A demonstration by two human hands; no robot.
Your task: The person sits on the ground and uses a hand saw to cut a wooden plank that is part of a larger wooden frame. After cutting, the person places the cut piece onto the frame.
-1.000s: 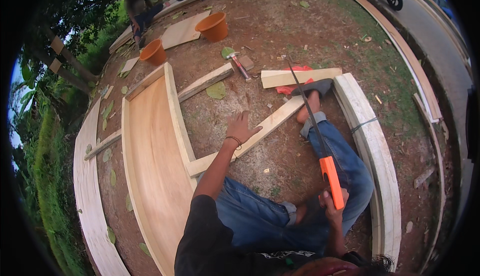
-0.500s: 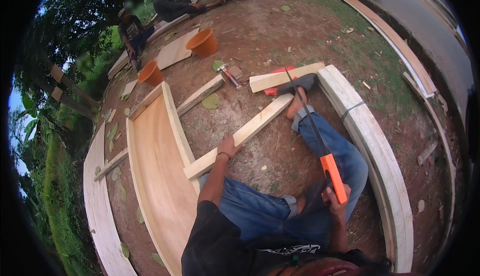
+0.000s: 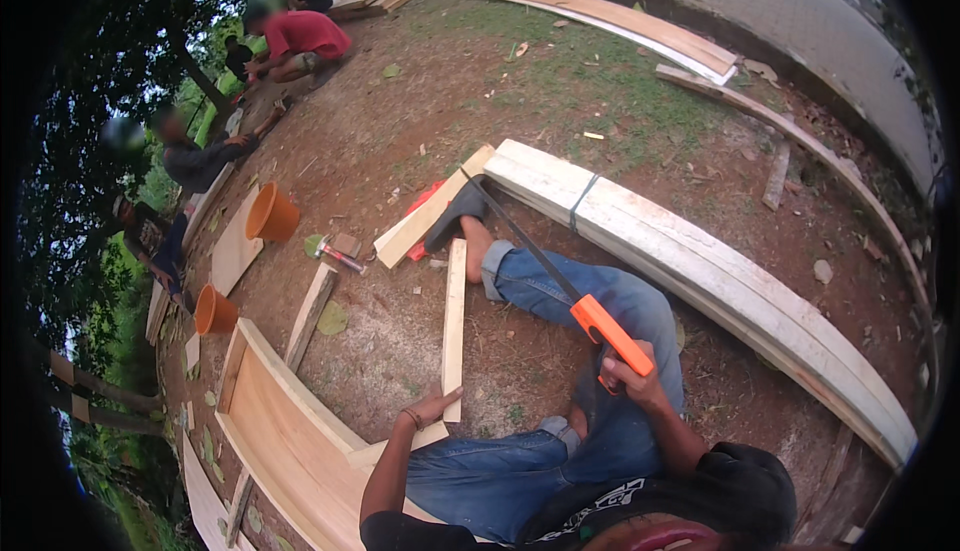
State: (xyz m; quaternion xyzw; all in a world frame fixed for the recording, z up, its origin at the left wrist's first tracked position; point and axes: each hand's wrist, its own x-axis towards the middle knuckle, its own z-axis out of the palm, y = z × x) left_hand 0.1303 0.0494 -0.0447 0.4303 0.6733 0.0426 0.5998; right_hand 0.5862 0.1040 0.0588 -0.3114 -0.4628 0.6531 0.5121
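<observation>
My right hand [image 3: 632,383] is closed round the orange handle of a handsaw [image 3: 540,256]. The dark blade slants up and away to the left, over my bent leg. My left hand [image 3: 432,407] grips the near end of a pale wooden batten [image 3: 455,321], whose far end lies by my foot. A shorter piece of batten [image 3: 405,443] sits at an angle under that hand, reaching over the edge of a shallow plywood-bottomed frame [image 3: 290,431]. The fingertips of my left hand are partly hidden.
Strapped white-stained beams [image 3: 690,251] lie to my right. A wooden block [image 3: 435,206] rests by my foot, with a hammer [image 3: 340,254] beyond it. Two orange buckets [image 3: 272,213] stand at left. Several people sit or crouch farther off. Long boards [image 3: 600,21] line the road's edge.
The single batten now shows as two pieces meeting at an angle by my left hand. The saw stays in my right hand. The view has swung to the right.
</observation>
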